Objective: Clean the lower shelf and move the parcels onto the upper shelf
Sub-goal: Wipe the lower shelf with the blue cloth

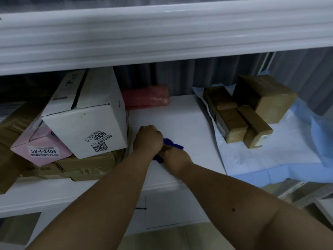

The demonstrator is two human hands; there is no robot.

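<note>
Blue cloth [172, 145] bunched on lower shelf [180, 120], gripped by left hand [148, 139] and right hand [173, 156]; white box [86, 112] immediately left, nearer left hand.

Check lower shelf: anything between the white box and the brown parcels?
Head view: both hands holding a blue cloth on bare white shelf between white box and brown parcels.

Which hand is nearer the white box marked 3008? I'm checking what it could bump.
Left. The left hand lies just beside the white box; the right hand is farther, beyond the blue cloth.
</note>
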